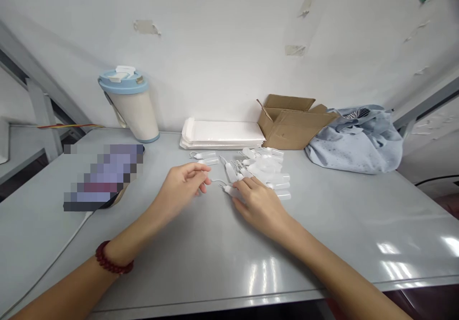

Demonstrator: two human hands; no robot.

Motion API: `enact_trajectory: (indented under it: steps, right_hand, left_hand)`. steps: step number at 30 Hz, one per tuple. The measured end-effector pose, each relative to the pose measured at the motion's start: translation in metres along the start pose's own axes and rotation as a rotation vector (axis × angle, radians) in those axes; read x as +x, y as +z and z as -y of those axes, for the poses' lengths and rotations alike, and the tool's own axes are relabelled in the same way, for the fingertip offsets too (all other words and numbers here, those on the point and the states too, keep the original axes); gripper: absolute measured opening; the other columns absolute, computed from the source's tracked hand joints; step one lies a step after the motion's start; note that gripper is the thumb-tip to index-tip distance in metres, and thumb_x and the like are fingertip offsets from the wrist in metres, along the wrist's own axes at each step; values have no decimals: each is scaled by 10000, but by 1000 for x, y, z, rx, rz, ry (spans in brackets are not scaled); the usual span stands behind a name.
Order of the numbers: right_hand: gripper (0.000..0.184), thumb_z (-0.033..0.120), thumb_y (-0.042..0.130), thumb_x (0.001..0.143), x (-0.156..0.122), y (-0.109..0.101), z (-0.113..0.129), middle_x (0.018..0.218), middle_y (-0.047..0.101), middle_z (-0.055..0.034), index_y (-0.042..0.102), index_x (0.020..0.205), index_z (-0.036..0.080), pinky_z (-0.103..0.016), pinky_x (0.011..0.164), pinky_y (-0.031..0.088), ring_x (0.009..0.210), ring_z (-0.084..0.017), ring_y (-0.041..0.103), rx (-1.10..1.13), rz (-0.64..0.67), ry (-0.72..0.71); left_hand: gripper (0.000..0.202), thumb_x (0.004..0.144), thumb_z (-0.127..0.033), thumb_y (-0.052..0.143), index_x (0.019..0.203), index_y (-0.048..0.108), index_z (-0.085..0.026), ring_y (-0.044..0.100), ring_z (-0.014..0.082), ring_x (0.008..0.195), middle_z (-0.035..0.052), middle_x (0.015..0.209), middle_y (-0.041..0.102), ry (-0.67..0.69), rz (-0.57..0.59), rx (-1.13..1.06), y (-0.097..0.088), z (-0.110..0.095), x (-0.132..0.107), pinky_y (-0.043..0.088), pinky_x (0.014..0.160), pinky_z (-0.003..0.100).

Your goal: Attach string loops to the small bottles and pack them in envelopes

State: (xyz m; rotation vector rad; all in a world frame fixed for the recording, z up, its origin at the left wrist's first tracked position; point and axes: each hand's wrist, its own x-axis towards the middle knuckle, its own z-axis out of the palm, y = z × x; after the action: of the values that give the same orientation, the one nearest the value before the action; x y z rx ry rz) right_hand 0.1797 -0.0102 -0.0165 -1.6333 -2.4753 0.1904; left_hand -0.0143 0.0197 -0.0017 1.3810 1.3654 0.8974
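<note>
My left hand [184,182] is closed in a pinch at the end of a thin pale cord [219,181]. That cord runs right to a small white translucent tube [232,192], which my right hand [261,200] grips from above with curled fingers, hiding much of it. Just behind my right hand lies a loose pile of similar tubes [267,164], several with thin looped cords at one end. Two more tubes [205,155] rest apart from the pile, behind my left fingertips.
A stack of flat white boxes [224,132] lies against the wall. Right of it are an open cardboard box [297,128] and a bundled light-blue cloth [358,140]. On the left stand a tumbler [134,109] and a phone [107,176] with a charging cable [59,255].
</note>
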Motion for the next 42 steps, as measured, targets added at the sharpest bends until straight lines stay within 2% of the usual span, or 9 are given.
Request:
enact_trajectory:
  steps: [8,14,16,20,23,32,36,39,42]
  right_hand:
    - [200,228,513,822,-2,-6,-2,886,639,-76,615,975,149,-264,570,411,780,-187,563,411,-152,46]
    - [184,251,471,854,-1,-15,0,852,636,-42,628,909,172,-235,551,393,751,-151,541,683,-208,111]
    - [194,279,467,867,-1,-17,0,836,638,-28,631,893,179,-237,544,388,709,-140,535,754,-207,141]
    - [225,342,465,881,-1,-19,-1,812,634,-13,630,903,190,-240,528,372,639,-123,519,893,-215,225]
    - [248,374,467,885,-1,-21,-2,739,610,1,629,891,187,-234,522,364,591,-110,484,974,-240,256]
    - [283,402,473,892,1,-24,-6,660,506,25,576,752,179,-226,527,344,567,-91,426,1161,-316,288]
    - [291,419,481,882,2,-22,-8,640,473,31,570,741,180,-232,527,339,560,-94,413,1197,-318,286]
    - [310,418,489,878,2,-22,-6,598,446,39,524,679,183,-229,514,329,543,-93,405,1162,-274,287]
    - [334,427,465,892,1,-23,-4,574,435,36,504,667,183,-233,506,317,536,-98,403,1112,-221,266]
  left_hand:
    - [365,848,-383,482,1154,557,-200,604,167,646,6,780,651,39,245,265,3,8,-5,440,592,286]
    - [468,863,-401,468,1282,434,-195,602,171,652,0,775,656,43,197,282,4,6,-5,425,575,277]
    - [440,866,-424,467,1248,460,-204,601,168,660,3,787,657,26,198,237,4,7,-4,424,568,271]
    - [305,864,-437,476,990,603,-190,590,153,653,14,795,646,15,266,180,2,8,-3,425,560,262]
    - [273,846,-429,516,869,630,-183,575,136,636,7,774,637,8,285,137,2,6,-4,437,575,256]
    - [259,808,-410,580,713,639,-177,549,114,578,-18,619,618,21,182,123,2,-4,-7,444,585,235]
    - [209,813,-367,571,754,650,-183,557,117,595,-13,664,636,61,165,114,3,-8,-10,451,590,235]
    - [183,818,-347,561,829,659,-193,567,120,618,-4,750,658,104,158,90,3,-9,-13,459,593,238]
    - [191,820,-356,560,834,670,-201,572,129,626,-4,729,650,131,177,107,3,-10,-15,466,595,246]
